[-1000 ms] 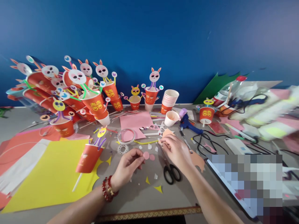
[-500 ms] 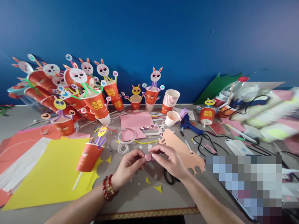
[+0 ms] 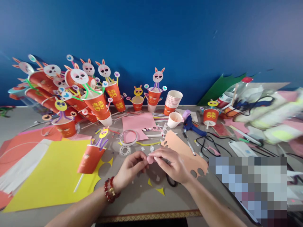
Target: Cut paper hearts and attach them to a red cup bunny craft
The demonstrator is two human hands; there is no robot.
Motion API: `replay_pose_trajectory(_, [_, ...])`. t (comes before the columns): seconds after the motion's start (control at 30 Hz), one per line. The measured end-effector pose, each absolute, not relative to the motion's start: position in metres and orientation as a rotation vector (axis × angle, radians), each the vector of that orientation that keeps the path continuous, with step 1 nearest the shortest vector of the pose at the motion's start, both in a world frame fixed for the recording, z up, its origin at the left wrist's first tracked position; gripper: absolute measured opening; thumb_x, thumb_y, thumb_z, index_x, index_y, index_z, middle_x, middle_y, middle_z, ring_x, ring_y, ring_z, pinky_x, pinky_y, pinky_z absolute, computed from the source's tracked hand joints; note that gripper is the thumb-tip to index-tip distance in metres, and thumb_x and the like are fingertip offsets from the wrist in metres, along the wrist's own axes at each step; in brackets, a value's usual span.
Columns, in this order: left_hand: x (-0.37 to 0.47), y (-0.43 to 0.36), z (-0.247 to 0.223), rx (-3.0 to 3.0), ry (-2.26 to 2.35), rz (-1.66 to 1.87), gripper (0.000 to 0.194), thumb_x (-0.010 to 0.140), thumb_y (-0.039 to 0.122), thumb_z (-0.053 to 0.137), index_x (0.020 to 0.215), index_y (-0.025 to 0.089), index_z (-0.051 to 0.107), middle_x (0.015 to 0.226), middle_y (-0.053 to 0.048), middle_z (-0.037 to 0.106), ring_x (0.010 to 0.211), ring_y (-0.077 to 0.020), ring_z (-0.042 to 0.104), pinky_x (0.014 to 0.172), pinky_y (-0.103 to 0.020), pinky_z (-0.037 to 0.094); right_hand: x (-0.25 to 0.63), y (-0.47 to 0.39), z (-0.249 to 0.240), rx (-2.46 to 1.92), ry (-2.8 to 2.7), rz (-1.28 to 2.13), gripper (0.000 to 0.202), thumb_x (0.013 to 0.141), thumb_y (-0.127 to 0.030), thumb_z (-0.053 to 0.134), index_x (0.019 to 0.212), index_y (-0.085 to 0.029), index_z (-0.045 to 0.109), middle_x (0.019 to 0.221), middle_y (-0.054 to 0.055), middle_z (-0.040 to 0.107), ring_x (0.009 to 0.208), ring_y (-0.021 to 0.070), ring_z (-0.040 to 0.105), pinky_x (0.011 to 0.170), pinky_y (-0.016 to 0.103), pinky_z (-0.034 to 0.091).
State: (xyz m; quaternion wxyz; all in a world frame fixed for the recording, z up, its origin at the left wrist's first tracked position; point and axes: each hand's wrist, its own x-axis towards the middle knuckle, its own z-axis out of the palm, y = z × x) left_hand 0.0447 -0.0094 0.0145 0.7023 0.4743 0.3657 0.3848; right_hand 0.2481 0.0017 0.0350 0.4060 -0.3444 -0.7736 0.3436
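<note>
Now, your left hand (image 3: 132, 167) and right hand (image 3: 172, 164) pinch the disc (image 3: 150, 160); slack fingers could drop it beside the scissors (image 3: 169, 182).

Left of the person's bare left hand (image 3: 130, 168), a tilted red paper cup (image 3: 88, 160) obstructs; nearer the body, grey tabletop (image 3: 139, 202) offers room.

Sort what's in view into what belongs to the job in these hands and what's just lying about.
Belongs to the job, it seems:
pink disc, held in the left grip, with the right grip close against it

Lying about, most likely:
yellow scraps
red-capped bottle
green sheet
</note>
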Motion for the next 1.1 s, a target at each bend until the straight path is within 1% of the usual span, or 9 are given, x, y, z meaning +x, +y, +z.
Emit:
replay_pose_trajectory(0.1, [0.045,-0.008,0.014,0.995,0.815,0.854,0.025,0.085,0.039,0.069,0.084,0.016,0.059,0.069,0.0,0.063,0.057,-0.0079,0.052,0.055,-0.019,0.039,0.249,0.0,0.029,-0.918,-1.911,0.828,0.027,0.095,-0.014,0.054,0.116,-0.026,0.065,0.098,0.005,0.073,0.089,0.0192,0.068,0.081,0.031,0.052])
replay_pose_trajectory(0.2, [0.045,-0.007,0.013,0.94,0.805,0.841,0.024,0.084,0.037,0.07,0.083,0.016,0.058,0.068,0.0,0.063,0.056,-0.0078,0.052,0.054,-0.019,0.038,0.249,-0.002,0.025,-0.93,-1.867,0.863,0.032,0.094,-0.013,0.054,0.121,-0.027,0.061,0.098,0.004,0.072,0.089,0.0179,0.068,0.081,0.029,0.053])
replay_pose_trajectory(0.4, [0.044,-0.006,0.012,0.851,0.785,0.798,0.021,0.084,0.033,0.069,0.083,0.015,0.06,0.068,0.0,0.064,0.054,-0.0078,0.053,0.053,-0.019,0.035,0.249,-0.004,0.028,-0.914,-1.886,0.857,0.022,0.09,-0.01,0.056,0.103,-0.024,0.064,0.092,0.003,0.07,0.082,0.0167,0.066,0.073,0.027,0.052])
replay_pose_trajectory(0.53, [0.045,-0.005,0.015,0.826,0.771,0.769,0.02,0.083,0.032,0.069,0.081,0.015,0.059,0.068,-0.001,0.063,0.054,-0.0079,0.054,0.053,-0.02,0.035,0.248,-0.002,0.03,-0.826,-1.941,0.795,0.019,0.09,-0.009,0.058,0.099,-0.024,0.063,0.09,0.003,0.07,0.083,0.0181,0.065,0.077,0.031,0.05])
replay_pose_trajectory(0.63, [0.046,-0.004,0.015,0.825,0.769,0.757,0.021,0.082,0.032,0.069,0.08,0.015,0.059,0.068,-0.001,0.063,0.054,-0.0082,0.054,0.053,-0.02,0.036,0.246,-0.001,0.033,-0.802,-1.949,0.812,0.015,0.091,-0.01,0.058,0.094,-0.024,0.064,0.088,0.003,0.069,0.083,0.0184,0.064,0.078,0.032,0.049])
replay_pose_trajectory(0.73, [0.046,-0.005,0.015,0.85,0.778,0.771,0.022,0.082,0.035,0.069,0.082,0.016,0.058,0.069,0.0,0.061,0.052,-0.0078,0.052,0.05,-0.019,0.035,0.246,0.0,0.034,-0.858,-1.876,0.905,0.01,0.091,-0.014,0.057,0.087,-0.022,0.062,0.085,0.004,0.065,0.079,0.0178,0.061,0.073,0.03,0.048])
replay_pose_trajectory(0.8, [0.046,-0.005,0.015,0.907,0.82,0.814,0.023,0.083,0.037,0.069,0.086,0.017,0.057,0.069,0.002,0.058,0.051,-0.0068,0.048,0.047,-0.018,0.033,0.247,0.001,0.033,-0.924,-1.781,1.033,0.008,0.09,-0.017,0.058,0.083,-0.021,0.059,0.083,0.003,0.061,0.074,0.0168,0.058,0.068,0.029,0.047])
replay_pose_trajectory(0.93, [0.046,-0.007,0.019,1.062,0.907,0.892,0.026,0.083,0.04,0.07,0.087,0.018,0.057,0.072,0.004,0.054,0.052,-0.0055,0.044,0.047,-0.017,0.034,0.249,0.003,0.027,-1.046,-1.614,1.304,0.007,0.088,-0.022,0.059,0.082,-0.02,0.057,0.077,0.001,0.058,0.07,0.0159,0.056,0.062,0.026,0.043])
replay_pose_trajectory(1.1, [0.047,-0.009,0.023,1.157,0.888,0.885,0.027,0.085,0.042,0.068,0.083,0.017,0.057,0.071,0.003,0.054,0.056,-0.0063,0.042,0.05,-0.018,0.035,0.248,0.003,0.026,-1.118,-1.62,1.338,0.007,0.085,-0.022,0.06,0.079,-0.018,0.058,0.072,0.0,0.056,0.065,0.0139,0.05,0.058,0.024,0.037])
